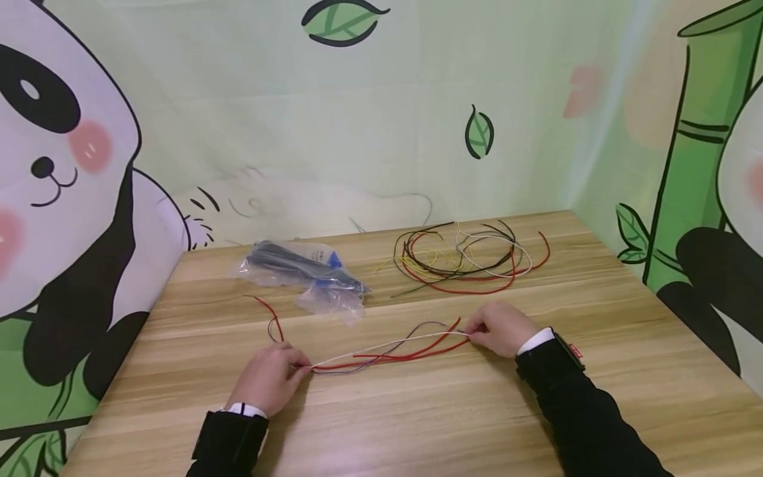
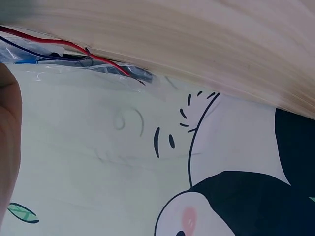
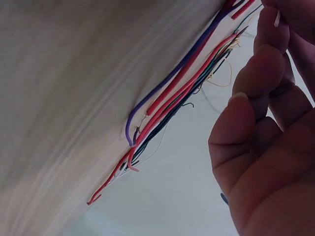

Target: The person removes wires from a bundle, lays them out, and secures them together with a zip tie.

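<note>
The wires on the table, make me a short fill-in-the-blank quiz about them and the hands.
1. The left hand and right hand each pinch one end of a small bundle of wires, in which most strands are ____ in colour.
2. The clear plastic bag lies to the ____ of the loose pile of wires.
3. Everything rests on a ____ table.

Missing words: red; left; wooden

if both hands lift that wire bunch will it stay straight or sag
Probably sag: the wires are thin and already curve loosely between the left hand and right hand. Likely light. Loose ends may splay, since nothing visibly ties them together.
</note>
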Tool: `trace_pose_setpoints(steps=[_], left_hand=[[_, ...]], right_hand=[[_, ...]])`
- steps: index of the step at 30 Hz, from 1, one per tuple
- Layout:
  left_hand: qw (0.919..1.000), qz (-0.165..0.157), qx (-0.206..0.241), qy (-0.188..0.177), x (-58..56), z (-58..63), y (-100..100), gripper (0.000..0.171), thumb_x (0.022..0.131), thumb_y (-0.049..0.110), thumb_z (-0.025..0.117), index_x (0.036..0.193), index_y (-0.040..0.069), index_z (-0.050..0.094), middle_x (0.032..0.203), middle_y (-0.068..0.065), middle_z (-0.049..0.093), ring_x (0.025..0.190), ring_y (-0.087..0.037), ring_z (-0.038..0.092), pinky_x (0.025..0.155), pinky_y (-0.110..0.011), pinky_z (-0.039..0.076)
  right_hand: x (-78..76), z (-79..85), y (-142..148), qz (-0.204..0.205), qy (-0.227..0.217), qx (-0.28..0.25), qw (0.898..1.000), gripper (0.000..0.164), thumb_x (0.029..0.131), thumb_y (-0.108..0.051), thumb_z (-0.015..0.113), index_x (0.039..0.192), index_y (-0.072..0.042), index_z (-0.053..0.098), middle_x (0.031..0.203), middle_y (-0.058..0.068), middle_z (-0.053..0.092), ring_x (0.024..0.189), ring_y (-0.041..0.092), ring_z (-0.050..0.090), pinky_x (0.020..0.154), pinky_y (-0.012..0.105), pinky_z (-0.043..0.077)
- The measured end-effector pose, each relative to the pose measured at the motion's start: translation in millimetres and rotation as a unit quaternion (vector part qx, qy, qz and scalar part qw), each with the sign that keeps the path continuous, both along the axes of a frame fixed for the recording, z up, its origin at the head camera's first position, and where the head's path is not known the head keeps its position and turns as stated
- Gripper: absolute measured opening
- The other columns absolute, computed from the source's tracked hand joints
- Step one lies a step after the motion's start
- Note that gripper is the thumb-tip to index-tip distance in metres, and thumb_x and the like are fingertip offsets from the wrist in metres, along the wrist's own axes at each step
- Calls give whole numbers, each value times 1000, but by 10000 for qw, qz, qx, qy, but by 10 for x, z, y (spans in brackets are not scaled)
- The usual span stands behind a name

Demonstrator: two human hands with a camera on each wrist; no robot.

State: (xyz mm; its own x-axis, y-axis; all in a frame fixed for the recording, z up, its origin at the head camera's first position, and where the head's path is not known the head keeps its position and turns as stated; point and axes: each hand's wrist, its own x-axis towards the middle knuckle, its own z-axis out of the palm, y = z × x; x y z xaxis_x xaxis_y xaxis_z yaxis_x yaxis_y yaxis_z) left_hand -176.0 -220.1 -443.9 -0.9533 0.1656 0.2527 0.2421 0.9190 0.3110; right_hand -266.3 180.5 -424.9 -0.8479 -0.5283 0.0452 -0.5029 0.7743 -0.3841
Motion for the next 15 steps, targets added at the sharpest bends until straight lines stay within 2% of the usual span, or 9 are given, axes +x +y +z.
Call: trace_pose_setpoints(steps=[4,7,11,15], left_hand=[[9995,-31,303,55,9,30,-18,3,85,13,79,83,15,77,83,3,70,78,-12,64,73,-34,53],[9986,-161,500,6,13,48,-39,8,83,11,80,82,19,77,82,7,69,76,-7,60,70,-28,50],[9980,-417,457,-164,10,35,-57,14,78,9,81,79,22,76,80,12,67,78,-5,59,71,-26,49],[9984,-342,369,-267,-1,1,-59,12,78,12,82,77,22,77,79,11,68,80,-7,60,74,-30,50]], right_hand=[[-2,-7,17,-56,9,-67,10000,5,88,-10,74,89,-10,79,87,-2,76,81,11,64,77,33,52],[-8,0,45,-97,5,-100,9999,4,88,-11,74,89,-11,79,86,-3,76,80,10,62,76,32,51],[-17,6,61,-106,-70,-80,9999,4,88,-11,74,86,-12,78,83,-5,74,76,8,57,73,30,48],[-20,-6,49,-96,-114,-35,9999,5,87,-10,75,86,-13,78,84,-4,74,78,8,58,75,31,49]])
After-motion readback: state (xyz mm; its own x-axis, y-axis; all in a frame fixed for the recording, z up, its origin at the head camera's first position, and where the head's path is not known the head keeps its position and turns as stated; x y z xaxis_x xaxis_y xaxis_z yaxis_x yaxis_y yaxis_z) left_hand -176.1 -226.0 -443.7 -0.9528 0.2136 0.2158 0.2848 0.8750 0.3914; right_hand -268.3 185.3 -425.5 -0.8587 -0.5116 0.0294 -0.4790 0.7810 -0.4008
